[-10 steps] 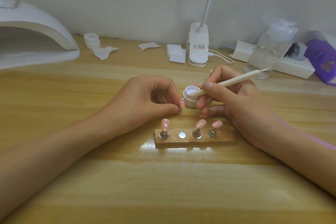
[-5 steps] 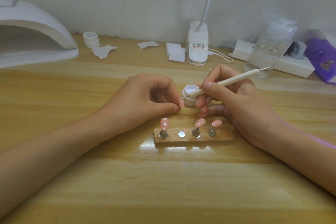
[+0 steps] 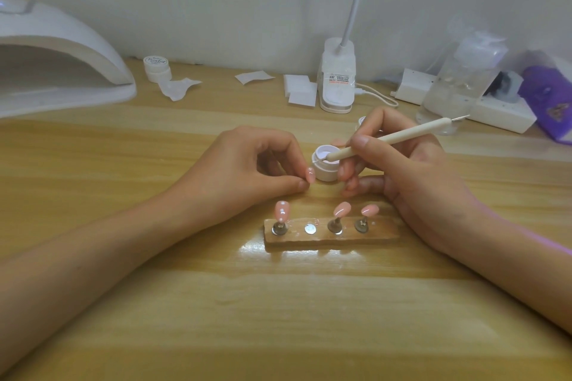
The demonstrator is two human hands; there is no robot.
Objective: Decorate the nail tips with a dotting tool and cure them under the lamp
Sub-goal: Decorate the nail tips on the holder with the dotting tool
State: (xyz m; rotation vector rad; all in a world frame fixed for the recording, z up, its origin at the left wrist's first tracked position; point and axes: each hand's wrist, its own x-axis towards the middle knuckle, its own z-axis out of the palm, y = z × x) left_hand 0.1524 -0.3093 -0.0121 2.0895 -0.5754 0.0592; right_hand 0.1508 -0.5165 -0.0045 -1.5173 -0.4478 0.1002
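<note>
My right hand grips a white dotting tool like a pen, its tip dipped in a small open white gel pot. My left hand pinches a pink nail tip between thumb and forefinger, just left of the pot. In front of both hands lies a wooden holder with three pink nail tips on metal stands and one bare magnet spot. The white curing lamp stands at the far left.
Along the wall stand a closed small jar, paper wipes, a desk lamp base with cable, a clear pump bottle, a white power strip and a purple pack.
Hardly anything differs. Both hands stay at the pot, and the tool tip stays in the gel.
</note>
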